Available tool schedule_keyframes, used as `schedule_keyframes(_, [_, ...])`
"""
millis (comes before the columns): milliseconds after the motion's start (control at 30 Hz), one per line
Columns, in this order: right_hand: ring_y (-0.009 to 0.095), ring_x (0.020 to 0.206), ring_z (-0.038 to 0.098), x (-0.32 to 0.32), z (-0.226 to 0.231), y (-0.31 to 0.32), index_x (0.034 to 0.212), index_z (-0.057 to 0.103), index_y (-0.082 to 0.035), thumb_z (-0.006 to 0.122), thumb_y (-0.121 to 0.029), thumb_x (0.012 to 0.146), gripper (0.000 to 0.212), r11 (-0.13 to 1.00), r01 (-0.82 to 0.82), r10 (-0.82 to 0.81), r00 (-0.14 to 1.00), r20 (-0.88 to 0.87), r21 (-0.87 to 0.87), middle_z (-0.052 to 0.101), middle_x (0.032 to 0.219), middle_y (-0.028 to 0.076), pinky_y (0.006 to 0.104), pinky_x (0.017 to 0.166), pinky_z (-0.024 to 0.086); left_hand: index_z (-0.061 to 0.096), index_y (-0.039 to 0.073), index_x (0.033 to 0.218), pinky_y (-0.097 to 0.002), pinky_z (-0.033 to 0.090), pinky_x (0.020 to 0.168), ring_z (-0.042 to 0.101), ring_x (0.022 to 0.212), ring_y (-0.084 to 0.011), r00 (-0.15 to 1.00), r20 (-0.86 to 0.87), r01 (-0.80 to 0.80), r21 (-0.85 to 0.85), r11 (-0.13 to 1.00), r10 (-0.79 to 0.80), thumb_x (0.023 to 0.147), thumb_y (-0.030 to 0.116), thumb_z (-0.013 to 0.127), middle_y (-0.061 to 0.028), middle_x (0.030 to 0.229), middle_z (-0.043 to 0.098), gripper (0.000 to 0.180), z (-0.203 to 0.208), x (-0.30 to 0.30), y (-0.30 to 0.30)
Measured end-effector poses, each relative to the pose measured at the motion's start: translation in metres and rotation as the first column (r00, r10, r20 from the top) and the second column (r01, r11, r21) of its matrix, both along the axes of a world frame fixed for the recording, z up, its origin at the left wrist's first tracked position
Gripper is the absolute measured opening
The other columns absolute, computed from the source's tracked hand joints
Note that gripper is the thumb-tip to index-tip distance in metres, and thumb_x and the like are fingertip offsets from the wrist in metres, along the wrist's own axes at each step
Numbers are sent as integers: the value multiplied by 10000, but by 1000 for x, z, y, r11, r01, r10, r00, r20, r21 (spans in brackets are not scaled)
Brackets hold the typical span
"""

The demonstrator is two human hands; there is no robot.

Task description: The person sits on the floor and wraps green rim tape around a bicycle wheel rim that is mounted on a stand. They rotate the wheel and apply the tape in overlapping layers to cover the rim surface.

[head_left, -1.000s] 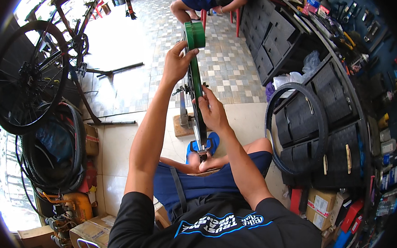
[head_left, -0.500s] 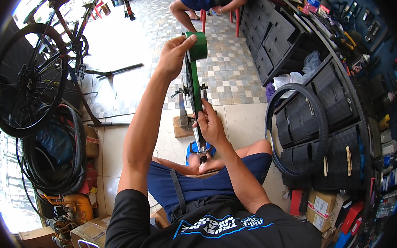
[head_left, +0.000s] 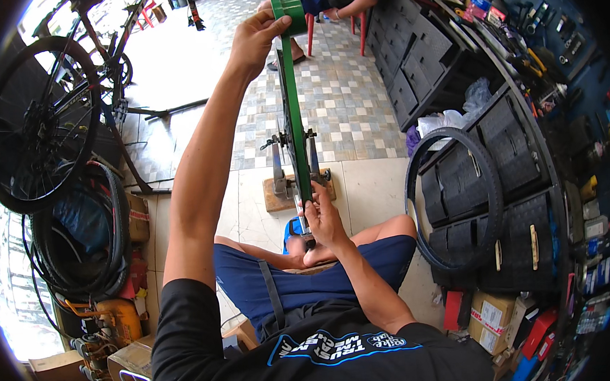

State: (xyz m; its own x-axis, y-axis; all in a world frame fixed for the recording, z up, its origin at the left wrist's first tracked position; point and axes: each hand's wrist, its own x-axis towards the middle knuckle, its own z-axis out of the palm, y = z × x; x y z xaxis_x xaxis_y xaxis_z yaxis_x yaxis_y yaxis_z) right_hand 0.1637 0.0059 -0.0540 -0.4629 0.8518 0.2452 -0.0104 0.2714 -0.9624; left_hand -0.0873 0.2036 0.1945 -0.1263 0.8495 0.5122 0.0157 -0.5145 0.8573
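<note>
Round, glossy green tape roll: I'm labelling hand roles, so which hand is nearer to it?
Left. The left hand holds the roll; the right hand is farther away, by the green strip's lower stretch.

Green tape roll (head_left: 296, 16); black tyre (head_left: 494, 200); chequered floor tiles (head_left: 358, 121) (grey, white, beige).
</note>
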Motion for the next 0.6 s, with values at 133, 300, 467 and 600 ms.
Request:
schedule_keyframes(133, [218, 830, 746, 1, -8, -3, 1525, 363, -79, 490, -88, 1063, 479, 1000, 5, -6, 1000, 28, 21, 709, 1035, 140, 342, 732, 596, 645, -24, 1280, -320, 467, 1046, 654, 1091, -142, 998, 5, -57, 89, 994, 57, 983, 128, 734, -90, 1162, 743, 345, -2, 2, 4])
schedule_keyframes(300, [220, 832, 747, 3, -12, -5, 1531, 354, -80, 489, -83, 1063, 487, 1000, 3, -4, 1000, 26, 30, 715, 1048, 140, 336, 730, 596, 653, -6, 1300, -322, 494, 1032, 666, 1103, -145, 995, -51, -83, 81, 993, 87, 973, 117, 746, -104, 1187, 747, 362, -4, 5, 8])
schedule_keyframes(467, [219, 834, 745, 1, -13, -5, 1532, 354, -84, 485, -84, 1066, 484, 1000, 2, -3, 999, 39, 26, 714, 1044, 138, 336, 735, 594, 665, -14, 1287, -314, 510, 1015, 671, 1086, -139, 973, -134, -179, 80, 981, 189, 968, 134, 757, -106, 1183, 751, 364, -15, -13, 20])
schedule_keyframes(600, [217, 831, 739, 2, -16, -6, 1532, 357, -83, 482, -90, 1071, 478, 1000, 9, -10, 1000, 30, 30, 708, 1041, 135, 338, 742, 591, 669, -14, 1281, -312, 512, 1010, 672, 1076, -135, 969, -150, -189, 75, 979, 198, 971, 138, 756, -105, 1172, 754, 356, -25, -16, 26])
